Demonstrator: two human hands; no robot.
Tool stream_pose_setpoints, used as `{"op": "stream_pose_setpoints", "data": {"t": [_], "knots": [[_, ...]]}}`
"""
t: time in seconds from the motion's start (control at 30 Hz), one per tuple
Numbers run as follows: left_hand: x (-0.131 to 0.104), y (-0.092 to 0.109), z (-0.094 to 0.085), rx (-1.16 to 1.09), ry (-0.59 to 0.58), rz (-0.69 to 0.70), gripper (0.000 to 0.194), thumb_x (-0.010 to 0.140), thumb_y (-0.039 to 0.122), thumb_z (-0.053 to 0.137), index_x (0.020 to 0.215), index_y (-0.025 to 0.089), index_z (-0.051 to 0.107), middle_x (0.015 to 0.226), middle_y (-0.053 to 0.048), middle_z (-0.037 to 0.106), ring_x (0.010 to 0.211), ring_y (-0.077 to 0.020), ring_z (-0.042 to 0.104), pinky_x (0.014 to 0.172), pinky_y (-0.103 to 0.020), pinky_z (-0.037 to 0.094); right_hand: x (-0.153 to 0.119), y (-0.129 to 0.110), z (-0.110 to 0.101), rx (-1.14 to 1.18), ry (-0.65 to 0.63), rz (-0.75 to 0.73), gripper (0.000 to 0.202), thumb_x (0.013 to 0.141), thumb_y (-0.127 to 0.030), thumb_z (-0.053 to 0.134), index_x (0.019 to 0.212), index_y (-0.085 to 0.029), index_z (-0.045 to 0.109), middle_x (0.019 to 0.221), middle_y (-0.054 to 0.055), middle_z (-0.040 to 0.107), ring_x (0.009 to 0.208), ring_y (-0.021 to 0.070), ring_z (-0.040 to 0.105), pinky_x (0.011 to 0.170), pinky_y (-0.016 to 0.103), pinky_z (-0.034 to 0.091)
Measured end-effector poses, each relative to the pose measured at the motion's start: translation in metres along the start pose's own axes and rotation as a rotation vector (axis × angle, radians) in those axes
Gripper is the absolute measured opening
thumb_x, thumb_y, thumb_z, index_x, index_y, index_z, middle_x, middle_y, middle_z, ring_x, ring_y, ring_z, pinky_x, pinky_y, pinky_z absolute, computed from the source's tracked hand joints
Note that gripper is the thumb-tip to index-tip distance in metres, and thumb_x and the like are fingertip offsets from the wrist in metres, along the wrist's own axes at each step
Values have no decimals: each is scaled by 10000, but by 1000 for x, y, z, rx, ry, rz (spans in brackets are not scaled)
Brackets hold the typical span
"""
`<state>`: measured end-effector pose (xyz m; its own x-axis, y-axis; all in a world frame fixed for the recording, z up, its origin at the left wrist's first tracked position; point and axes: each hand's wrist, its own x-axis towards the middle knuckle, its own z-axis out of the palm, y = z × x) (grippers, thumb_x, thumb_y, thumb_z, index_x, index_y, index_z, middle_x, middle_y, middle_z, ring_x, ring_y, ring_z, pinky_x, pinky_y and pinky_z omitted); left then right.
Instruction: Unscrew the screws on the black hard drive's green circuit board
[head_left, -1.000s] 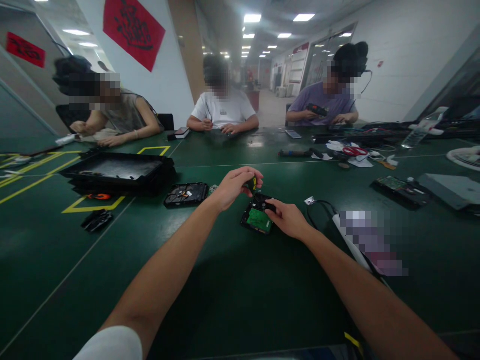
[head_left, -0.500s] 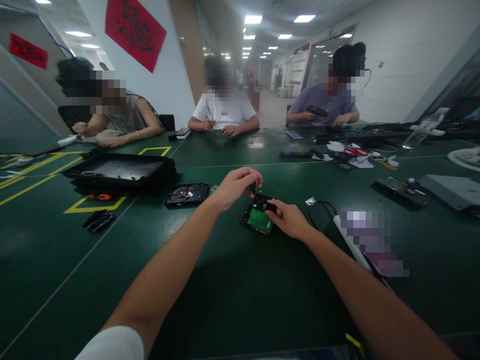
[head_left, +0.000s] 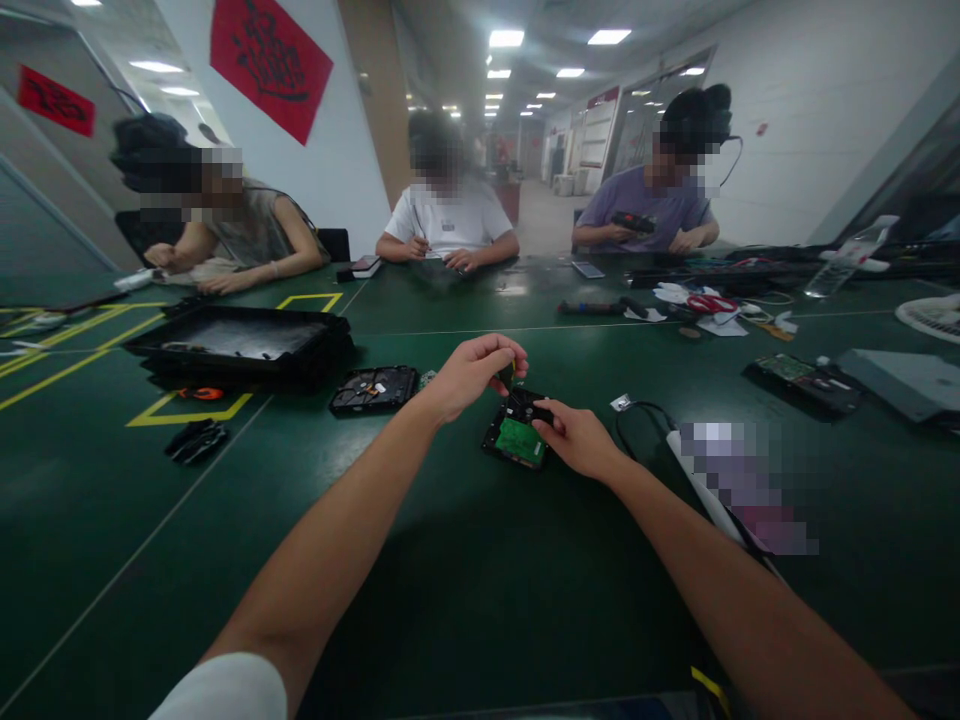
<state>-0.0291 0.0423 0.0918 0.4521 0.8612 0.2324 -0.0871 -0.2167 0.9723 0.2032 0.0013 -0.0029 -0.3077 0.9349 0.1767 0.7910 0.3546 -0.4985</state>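
Observation:
A hard drive (head_left: 517, 441) lies on the green table in front of me, its green circuit board facing up. My left hand (head_left: 484, 372) is closed around a small screwdriver (head_left: 508, 376), mostly hidden by the fingers, with its shaft pointing down at the drive's far end. My right hand (head_left: 571, 432) grips the drive's right edge, thumb and fingers bent over it. A second hard drive (head_left: 373, 389) rests to the left, beside some small bits near my left wrist.
Stacked black trays (head_left: 240, 340) stand at the left, near a black crumpled item (head_left: 197, 441). On the right are a white power strip (head_left: 709, 490), another drive (head_left: 802, 383), a grey metal case (head_left: 900, 380) and a plastic bottle (head_left: 851, 258). Several people sit across the table.
Almost nothing differs. Both hands keep their places on the screwdriver and the hard drive, with only very slight finger shifts.

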Motion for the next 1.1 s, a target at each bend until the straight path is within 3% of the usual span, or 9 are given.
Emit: {"op": "stream_pose_setpoints", "data": {"t": [0.53,0.9,1.1], "knots": [[1,-1,-1,-122,27,-52,228,923,372,627,958,163,713,933,-90,706,885,-202,681,606,-251,535,-1,-2,-1,37,-20,10,458,1035,-407,586,1453,-220,596,779,-9,687,656,146,602,618,275,362],[2,-6,-3,94,118,33,312,859,464,797,934,181,688,823,-16,617,770,-133,587,616,-211,507,0,-1,0,13,-16,4,441,1035,-386,584,1440,-209,599,773,-14,680,655,146,597,626,281,358],[0,-1,0,73,70,22,282,869,431,778,970,178,703,887,-38,661,801,-146,618,624,-222,520,-1,-2,-2,24,-21,9,457,1037,-389,581,1453,-198,587,774,-8,677,659,153,599,616,279,355]]}}
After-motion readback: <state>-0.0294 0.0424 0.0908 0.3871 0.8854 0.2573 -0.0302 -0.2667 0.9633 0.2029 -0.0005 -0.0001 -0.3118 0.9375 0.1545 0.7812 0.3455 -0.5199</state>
